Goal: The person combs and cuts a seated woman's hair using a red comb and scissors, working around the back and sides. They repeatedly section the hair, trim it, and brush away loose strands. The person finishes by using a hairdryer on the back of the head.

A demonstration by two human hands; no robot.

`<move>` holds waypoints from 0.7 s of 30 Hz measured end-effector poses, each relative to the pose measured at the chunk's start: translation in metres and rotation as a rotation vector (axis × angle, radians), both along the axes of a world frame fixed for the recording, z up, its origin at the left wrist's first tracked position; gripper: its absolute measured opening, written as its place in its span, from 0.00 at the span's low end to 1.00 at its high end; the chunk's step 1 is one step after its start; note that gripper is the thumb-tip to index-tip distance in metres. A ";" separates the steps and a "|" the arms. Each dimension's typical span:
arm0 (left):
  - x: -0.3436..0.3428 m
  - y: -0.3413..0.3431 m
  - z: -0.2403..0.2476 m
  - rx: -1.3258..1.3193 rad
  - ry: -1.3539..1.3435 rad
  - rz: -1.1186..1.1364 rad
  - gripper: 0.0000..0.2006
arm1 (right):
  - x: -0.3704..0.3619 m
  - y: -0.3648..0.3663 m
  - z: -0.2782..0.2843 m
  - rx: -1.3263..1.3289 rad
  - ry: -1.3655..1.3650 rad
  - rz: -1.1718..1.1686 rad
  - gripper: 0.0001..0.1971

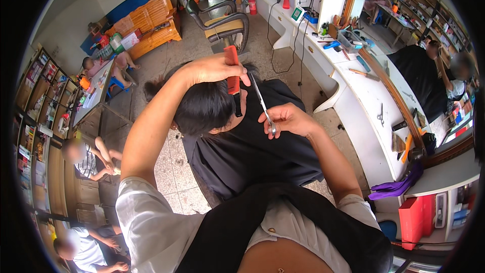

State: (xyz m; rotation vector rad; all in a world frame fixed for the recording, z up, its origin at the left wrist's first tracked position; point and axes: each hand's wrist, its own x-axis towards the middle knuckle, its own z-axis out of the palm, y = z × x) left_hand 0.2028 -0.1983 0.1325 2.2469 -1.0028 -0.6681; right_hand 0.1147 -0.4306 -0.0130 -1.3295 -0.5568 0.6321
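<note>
One red comb (231, 55) stands against a head of dark hair (199, 108) in the head view, held by the closed fingers of the left hand (214, 68). The fingers of the right hand (292, 120) curl on the handles of the scissors (262, 102), above a black cape (273, 164); how far the blades part, I cannot tell. Their tips lie just beside the left fingers, so a small slip could nip them. A sudden turn of the head might bring the blades against the scalp or knock the comb askew.
</note>
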 end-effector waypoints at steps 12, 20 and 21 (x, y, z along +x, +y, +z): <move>0.001 0.002 -0.002 -0.012 -0.005 0.001 0.18 | -0.001 0.007 0.007 -0.038 -0.053 -0.080 0.14; 0.000 0.003 -0.004 -0.077 -0.008 0.043 0.17 | -0.020 0.010 0.000 0.086 -0.001 -0.054 0.14; 0.000 0.004 -0.004 -0.082 -0.014 0.040 0.17 | -0.020 0.013 0.000 0.081 -0.011 -0.054 0.14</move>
